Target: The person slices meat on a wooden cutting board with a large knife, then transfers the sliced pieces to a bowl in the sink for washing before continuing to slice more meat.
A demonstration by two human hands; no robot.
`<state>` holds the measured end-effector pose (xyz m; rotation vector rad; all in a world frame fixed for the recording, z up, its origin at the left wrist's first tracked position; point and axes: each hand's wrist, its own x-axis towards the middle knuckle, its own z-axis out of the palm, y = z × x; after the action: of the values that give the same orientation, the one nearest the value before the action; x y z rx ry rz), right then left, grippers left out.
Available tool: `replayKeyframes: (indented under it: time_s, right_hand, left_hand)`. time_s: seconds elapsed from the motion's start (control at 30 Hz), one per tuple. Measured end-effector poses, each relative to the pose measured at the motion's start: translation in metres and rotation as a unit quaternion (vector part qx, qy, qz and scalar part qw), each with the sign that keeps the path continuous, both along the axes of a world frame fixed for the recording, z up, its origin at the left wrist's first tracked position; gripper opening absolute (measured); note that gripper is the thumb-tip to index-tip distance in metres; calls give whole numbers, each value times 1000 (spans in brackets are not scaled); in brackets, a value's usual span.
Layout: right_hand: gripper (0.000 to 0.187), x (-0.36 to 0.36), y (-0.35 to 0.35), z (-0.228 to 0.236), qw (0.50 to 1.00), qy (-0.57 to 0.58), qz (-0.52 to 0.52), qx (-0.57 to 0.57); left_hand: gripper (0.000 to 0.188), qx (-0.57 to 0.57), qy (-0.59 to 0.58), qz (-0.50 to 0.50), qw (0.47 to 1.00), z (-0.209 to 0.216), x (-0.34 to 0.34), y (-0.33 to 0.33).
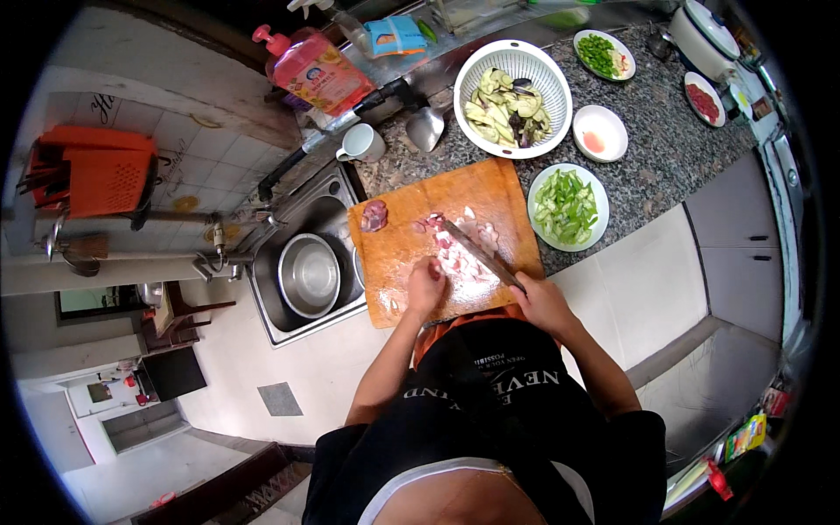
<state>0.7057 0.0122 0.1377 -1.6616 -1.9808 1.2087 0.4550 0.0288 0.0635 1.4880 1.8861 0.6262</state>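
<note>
My right hand [540,299] grips the handle of a kitchen knife [474,248], its blade slanting away to the left over the wooden cutting board [394,271]. Under and around the blade lie small cut pieces of pale, fatty meat [464,269], with redder bits close to the knife's tip. Left of the pile, my left hand [426,284] rests at the board's near part with its fingers curled; whether anything is in them is hidden. A dark red lump of meat [374,215] sits near the board's far left corner.
Left of the board is a steel sink [267,306] with a metal bowl [309,273]. Beyond it stand a mug [361,143], a spatula [425,129] and a white colander [560,83] of sliced eggplant. A plate of cut green peppers [564,207] and a small white bowl [611,122] are rightward.
</note>
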Motion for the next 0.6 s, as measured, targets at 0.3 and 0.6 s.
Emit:
replayKeyframes:
  time_s: [0.3, 0.6]
  right_hand:
    - [18, 5, 5, 7, 999, -29, 16, 3]
    - [19, -11, -10, 5, 998, -60, -5, 0]
  left_hand:
    - [34, -51, 14, -16, 998, -5, -52, 37]
    - [49, 111, 149, 177, 967, -26, -142, 108]
